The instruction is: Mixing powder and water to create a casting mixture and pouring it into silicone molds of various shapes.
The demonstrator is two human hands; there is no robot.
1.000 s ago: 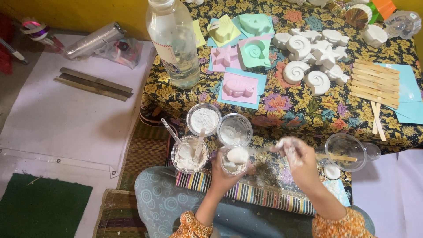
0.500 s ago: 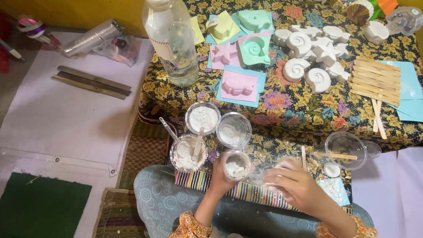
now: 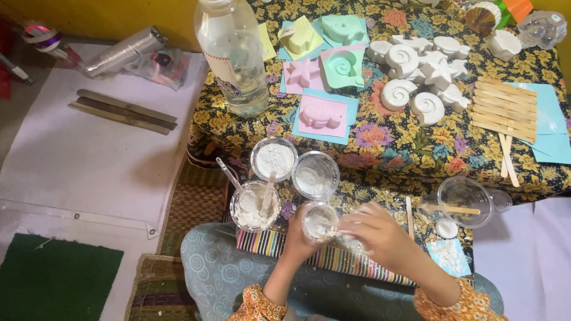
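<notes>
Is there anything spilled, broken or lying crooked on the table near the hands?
Yes. White crumbs lie loose on a small blue paper at the table's near right edge, like spilled or broken plaster. Two wooden sticks lie crooked below the neat row of sticks.

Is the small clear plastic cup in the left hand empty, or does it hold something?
Not empty: the small clear plastic cup, gripped by the left hand, shows white powder or paste inside. How full it is cannot be told.

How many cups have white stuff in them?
4. Powder cup and milky cup side by side on the cloth, stick cup below-left, held cup in the left hand. The right hand may hide more.
</notes>
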